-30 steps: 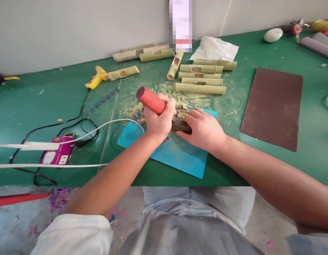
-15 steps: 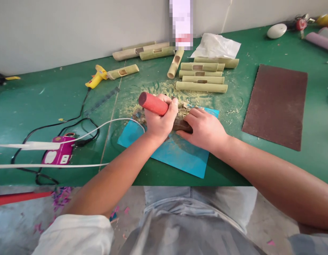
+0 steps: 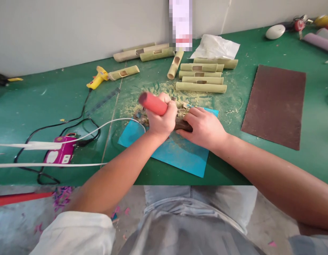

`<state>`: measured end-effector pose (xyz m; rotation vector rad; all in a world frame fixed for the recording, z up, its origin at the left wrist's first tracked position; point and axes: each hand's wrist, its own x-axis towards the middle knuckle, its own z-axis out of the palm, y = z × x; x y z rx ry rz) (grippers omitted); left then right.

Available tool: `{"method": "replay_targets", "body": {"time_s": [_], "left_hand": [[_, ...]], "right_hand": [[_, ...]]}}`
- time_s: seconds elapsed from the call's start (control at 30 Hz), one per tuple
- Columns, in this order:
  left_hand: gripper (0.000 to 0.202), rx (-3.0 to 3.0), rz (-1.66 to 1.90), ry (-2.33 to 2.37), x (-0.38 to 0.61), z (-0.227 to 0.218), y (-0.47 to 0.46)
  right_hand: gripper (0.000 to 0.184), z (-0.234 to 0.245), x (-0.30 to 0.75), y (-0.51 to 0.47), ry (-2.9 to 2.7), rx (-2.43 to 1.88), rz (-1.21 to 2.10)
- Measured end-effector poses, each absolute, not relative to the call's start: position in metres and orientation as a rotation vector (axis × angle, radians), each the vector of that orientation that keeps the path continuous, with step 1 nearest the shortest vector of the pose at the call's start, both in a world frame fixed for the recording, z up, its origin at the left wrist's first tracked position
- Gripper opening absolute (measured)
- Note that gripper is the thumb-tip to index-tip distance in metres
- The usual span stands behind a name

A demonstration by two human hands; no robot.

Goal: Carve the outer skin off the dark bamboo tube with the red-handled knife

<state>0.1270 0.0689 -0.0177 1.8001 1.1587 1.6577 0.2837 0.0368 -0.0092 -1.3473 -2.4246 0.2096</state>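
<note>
The left hand point(image 3: 164, 117) is wrapped round a red handle point(image 3: 154, 104) and the right hand point(image 3: 205, 124) clamped on a dark brown piece point(image 3: 183, 125) over the blue sheet point(image 3: 183, 160), where uneven pressure could roll the piece and let the handle slip rightward, its far end being hidden.

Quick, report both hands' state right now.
Left hand: closed, grip around the red cylinder.
Right hand: closed over the end of the dark brown piece, above the blue sheet.
</note>
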Motion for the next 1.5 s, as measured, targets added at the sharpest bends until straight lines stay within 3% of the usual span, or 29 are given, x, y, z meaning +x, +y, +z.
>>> {"method": "replay_targets", "body": {"time_s": [0.23, 1.5], "left_hand": [[0.038, 1.457, 1.777, 1.186, 0.1307, -0.0153, 0.0722], [0.036, 1.670, 1.653, 1.246, 0.1272, -0.0137, 0.0653]], "right_hand": [[0.021, -0.0086, 0.2842, 0.0364, -2.422, -1.343, 0.223], [0.021, -0.0110, 0.2846, 0.0342, -2.436, -1.294, 0.181]]}}
